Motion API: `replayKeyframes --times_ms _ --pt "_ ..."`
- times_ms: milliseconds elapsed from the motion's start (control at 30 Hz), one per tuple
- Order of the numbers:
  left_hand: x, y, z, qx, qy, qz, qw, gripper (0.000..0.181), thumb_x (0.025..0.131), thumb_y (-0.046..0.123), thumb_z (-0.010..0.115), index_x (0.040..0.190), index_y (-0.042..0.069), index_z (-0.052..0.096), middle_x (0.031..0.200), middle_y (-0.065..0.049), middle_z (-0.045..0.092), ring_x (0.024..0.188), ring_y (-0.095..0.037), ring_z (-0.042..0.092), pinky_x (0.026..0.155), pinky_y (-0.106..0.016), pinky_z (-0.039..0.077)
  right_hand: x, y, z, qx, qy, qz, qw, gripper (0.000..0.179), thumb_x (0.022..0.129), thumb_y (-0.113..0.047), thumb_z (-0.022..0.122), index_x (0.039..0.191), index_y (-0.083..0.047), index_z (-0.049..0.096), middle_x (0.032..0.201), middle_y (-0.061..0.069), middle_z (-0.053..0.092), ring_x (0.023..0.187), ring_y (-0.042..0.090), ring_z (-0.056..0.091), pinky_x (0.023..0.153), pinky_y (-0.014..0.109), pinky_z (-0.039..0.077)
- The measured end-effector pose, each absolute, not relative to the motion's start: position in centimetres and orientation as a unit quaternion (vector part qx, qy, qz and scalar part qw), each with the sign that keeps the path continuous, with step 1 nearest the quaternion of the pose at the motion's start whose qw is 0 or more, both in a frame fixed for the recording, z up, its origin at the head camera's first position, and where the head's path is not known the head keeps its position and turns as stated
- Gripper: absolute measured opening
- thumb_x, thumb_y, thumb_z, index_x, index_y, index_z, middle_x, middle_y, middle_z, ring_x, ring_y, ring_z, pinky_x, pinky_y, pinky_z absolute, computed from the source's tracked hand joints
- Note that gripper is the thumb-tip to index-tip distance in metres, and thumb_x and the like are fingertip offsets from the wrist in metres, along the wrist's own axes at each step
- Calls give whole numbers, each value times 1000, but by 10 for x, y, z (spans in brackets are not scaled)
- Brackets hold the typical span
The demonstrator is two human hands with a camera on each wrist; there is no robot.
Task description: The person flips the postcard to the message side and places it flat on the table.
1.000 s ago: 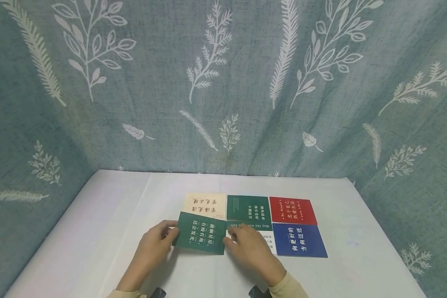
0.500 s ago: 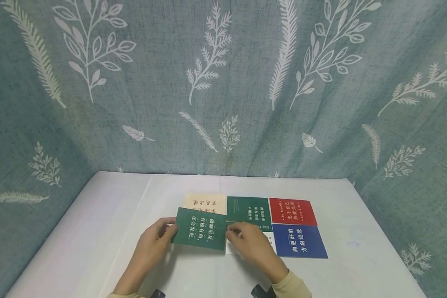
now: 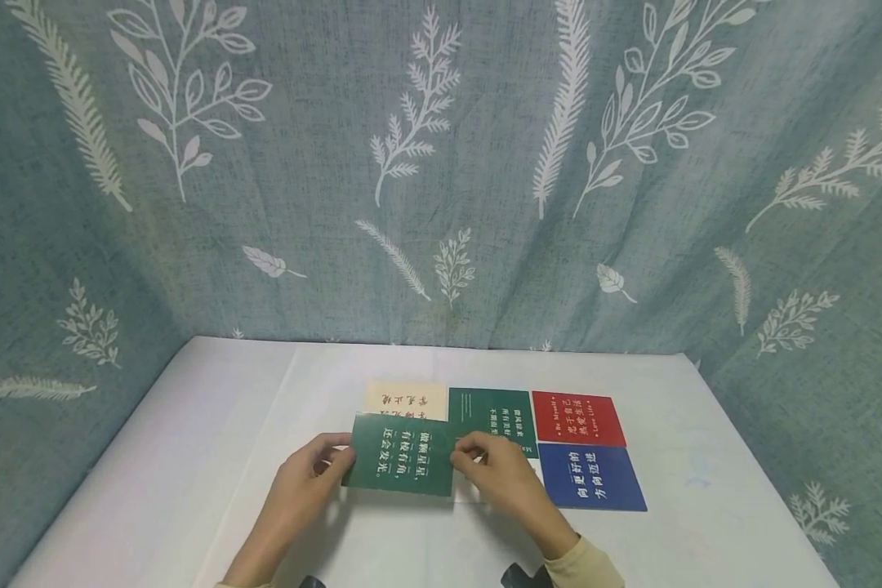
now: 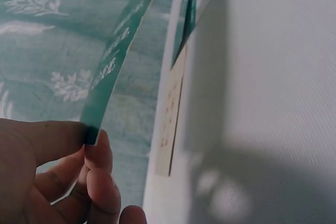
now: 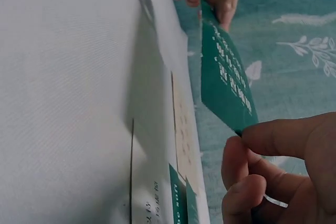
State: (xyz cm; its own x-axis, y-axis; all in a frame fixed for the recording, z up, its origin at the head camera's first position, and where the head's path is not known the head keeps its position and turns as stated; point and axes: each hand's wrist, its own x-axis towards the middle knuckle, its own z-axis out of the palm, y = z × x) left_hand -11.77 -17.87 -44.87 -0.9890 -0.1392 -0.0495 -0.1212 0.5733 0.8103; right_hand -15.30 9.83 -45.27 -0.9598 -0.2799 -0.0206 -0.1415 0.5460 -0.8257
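Observation:
A green postcard (image 3: 400, 456) with white lettering is held up above the white table, its shadow falling below. My left hand (image 3: 310, 474) pinches its left edge between thumb and fingers, and my right hand (image 3: 501, 474) pinches the right edge. In the left wrist view the green card (image 4: 118, 59) appears nearly edge-on, clear of the tabletop. The right wrist view shows its lettered face, with the thumb and index fingertip of the right hand (image 5: 283, 166) at one corner. Behind the held card, a cream card (image 3: 407, 398) lies partly covered.
On the white table (image 3: 154, 490) lie another green card (image 3: 488, 408), a red card (image 3: 579, 416) and a blue card (image 3: 594, 478), edge to edge. A white card (image 5: 144, 192) lies partly hidden under the right hand. A leaf-patterned curtain (image 3: 323, 163) surrounds the table's back and sides.
The held green postcard has risen slightly and turned from a tilt to nearly level, its right end shifting a little to the right with the right hand. The cards on the table stay put.

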Motion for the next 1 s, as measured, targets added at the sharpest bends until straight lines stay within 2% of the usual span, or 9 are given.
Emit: replayKeyframes --times_ms 267,400,567,767,1000 --pt "-115 -179 -444 67 -901 -428 17 25 99 31 65 116 13 70 95 3 71 84 -13 62 71 -33 46 -153 104 -449 -117 854 -496 102 21 97 -31 67 106 -12 72 80 -5 71 80 15 63 69 35 49" --pt "-113 -180 -442 58 -910 -411 24 23 99 32 66 113 15 71 96 5 71 85 -12 63 71 -34 47 -153 105 -447 -112 847 -507 114 25 98 -33 65 109 -12 71 76 -6 72 88 16 64 74 37 45" --pt "-112 -179 -440 55 -912 -405 29 20 98 30 67 111 15 72 98 4 72 85 -12 63 73 -34 48 -151 106 -446 -110 848 -506 113 26 98 -34 65 110 -13 72 78 -7 74 98 14 65 80 40 45" --pt "-112 -179 -441 54 -915 -400 26 25 96 31 69 112 12 71 103 2 71 85 -12 63 70 -33 48 -151 108 -445 -112 844 -511 116 24 97 -34 66 109 -13 72 80 -7 74 100 15 65 82 41 46" --pt "-109 -179 -442 62 -906 -418 19 25 95 31 70 111 12 71 92 5 66 80 -12 60 69 -32 47 -148 109 -444 -115 837 -522 120 22 97 -33 67 107 -13 71 83 -6 74 97 14 65 81 40 44"
